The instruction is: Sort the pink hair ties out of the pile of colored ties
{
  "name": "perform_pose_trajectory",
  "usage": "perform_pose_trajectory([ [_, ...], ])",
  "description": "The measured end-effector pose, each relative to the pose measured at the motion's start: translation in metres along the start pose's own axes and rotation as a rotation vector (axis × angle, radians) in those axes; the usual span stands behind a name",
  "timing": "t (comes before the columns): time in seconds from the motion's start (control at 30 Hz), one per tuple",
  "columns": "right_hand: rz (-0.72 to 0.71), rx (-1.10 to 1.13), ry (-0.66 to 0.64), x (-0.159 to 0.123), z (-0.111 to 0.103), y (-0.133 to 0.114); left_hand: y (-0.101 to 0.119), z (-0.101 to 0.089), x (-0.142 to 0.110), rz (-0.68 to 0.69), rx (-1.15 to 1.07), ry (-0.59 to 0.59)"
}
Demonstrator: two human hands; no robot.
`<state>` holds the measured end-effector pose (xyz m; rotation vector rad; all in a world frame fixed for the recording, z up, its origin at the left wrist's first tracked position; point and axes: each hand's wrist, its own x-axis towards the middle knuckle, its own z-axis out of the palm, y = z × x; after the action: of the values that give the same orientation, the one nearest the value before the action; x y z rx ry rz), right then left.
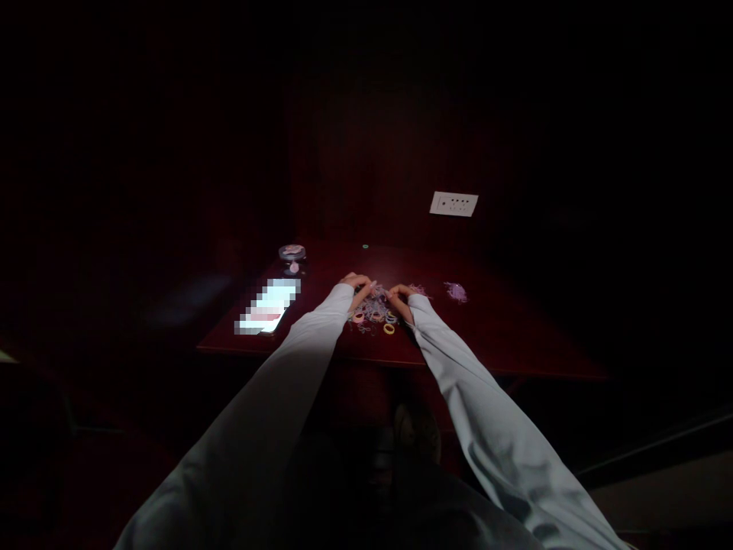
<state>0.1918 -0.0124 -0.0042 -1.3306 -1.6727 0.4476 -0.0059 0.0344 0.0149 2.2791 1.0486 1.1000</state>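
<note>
Nearest: two long pale grey cloth sleeves, reaching forward over the front edge of a dark red, smooth-topped table. Just inside that edge, between the wrists, a small yellow ring-shaped band lies flat. It sits at the near side of a loose heap of small, thin, mixed-colour bands, mostly pale mauve and grey, with some pink rings among them.

Left hand at the heap's left, fingers bent, tips close together; right hand at its right, likewise narrow. Cannot tell whether either pinches a band; too small and dim.

Left of the heap, well apart: a flat rectangular device with a glowing, pixelated screen. Well right: a tangled light purple clump of thin strands. Beyond the device, a round clear-sided container with a pink-patterned top. Farther, a tiny green ring. Farthest, a white rectangular socket plate on the dark upright panel.
</note>
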Motion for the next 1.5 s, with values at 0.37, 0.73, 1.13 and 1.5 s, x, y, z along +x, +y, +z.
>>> perform_pose_trajectory([
  [0.37,-0.007,-0.081,0.081,0.003,0.002,0.006,-0.001,-0.007,-0.004,-0.044,0.189,-0.037],
  [0.73,0.02,-0.683,0.318,0.004,-0.046,0.028,-0.009,-0.001,-0.006,0.062,0.18,0.051],
  [1.13,0.244,-0.655,0.365,0.005,-0.052,0.02,0.006,-0.012,-0.013,-0.081,0.015,-0.147],
  [1.5,-0.195,-0.43,0.121,-0.004,-0.022,-0.012,-0.004,-0.004,-0.007,-0.094,0.005,-0.144],
])
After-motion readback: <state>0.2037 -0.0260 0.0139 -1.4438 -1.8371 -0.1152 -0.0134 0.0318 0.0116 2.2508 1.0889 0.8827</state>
